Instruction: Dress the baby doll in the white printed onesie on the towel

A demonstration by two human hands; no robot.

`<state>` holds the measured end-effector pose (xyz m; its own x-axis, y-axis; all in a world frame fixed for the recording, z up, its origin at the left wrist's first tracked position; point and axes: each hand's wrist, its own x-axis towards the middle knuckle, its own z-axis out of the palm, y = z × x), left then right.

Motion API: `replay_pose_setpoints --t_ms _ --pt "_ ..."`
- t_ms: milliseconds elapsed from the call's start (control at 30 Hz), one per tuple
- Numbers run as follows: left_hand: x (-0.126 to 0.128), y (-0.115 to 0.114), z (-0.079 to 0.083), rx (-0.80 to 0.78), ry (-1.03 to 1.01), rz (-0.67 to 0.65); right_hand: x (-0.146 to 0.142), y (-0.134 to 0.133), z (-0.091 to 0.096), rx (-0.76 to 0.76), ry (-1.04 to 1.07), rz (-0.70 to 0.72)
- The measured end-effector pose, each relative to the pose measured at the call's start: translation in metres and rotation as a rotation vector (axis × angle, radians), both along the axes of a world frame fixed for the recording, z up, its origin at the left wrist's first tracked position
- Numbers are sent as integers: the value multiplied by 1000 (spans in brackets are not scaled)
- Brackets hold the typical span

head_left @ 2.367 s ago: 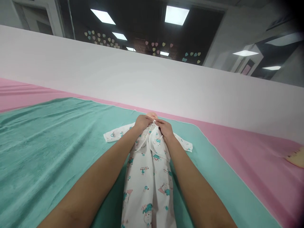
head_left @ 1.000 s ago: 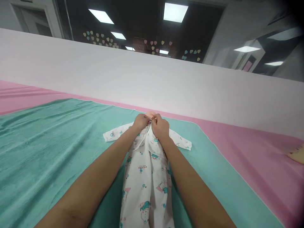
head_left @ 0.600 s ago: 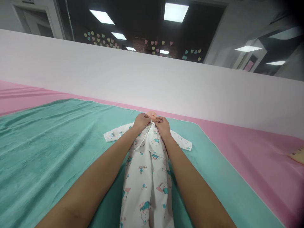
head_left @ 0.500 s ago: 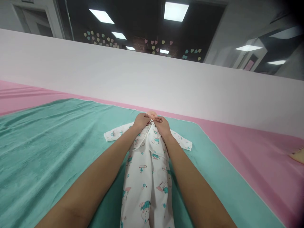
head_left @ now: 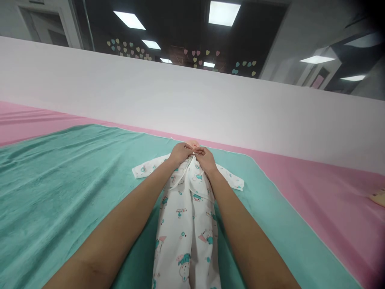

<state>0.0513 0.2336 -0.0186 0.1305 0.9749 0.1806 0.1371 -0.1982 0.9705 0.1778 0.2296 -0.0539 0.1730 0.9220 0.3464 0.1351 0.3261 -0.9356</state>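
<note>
A white baby gown (head_left: 180, 224) with teal and pink cartoon prints lies stretched out towards me, its sleeves (head_left: 147, 167) spread to both sides. Above its collar, a small pinkish head (head_left: 193, 143), apparently a doll's, shows only in part behind my hands. My left hand (head_left: 180, 152) is closed at the collar, thumb and fingers pinched together. Facing it from the other side, my right hand (head_left: 205, 157) also pinches at the neckline. The fingertips of both nearly meet over the gathered cloth, and they hide the exact spot they grip.
Beneath the gown is a wrinkled teal blanket (head_left: 75, 180), laid over a pink sheet (head_left: 315, 184). A low white wall (head_left: 192, 100) runs behind. Part of a yellowish object (head_left: 377, 197) shows at the right edge. Dark glass with heart stickers (head_left: 195, 56) rises beyond the wall.
My fingertips have drawn slightly closer together at the collar, the left hand shifting a little right and covering more of the neckline. The gown lies as before.
</note>
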Motion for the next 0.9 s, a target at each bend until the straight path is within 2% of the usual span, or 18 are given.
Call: replay_pose_setpoints --t_ms 200,433,600,900 --pt "-2 5 -6 -79 -155 -26 3 -4 1 -13 -81 -75" --pt "-7 12 -13 -141 -287 -106 5 0 -5 -6 -75 -50" --pt "-8 15 -16 -142 -307 -142 6 -1 -5 4 -113 -90" --pt "-7 11 -13 -137 -296 -132 0 -9 3 124 -316 -176"
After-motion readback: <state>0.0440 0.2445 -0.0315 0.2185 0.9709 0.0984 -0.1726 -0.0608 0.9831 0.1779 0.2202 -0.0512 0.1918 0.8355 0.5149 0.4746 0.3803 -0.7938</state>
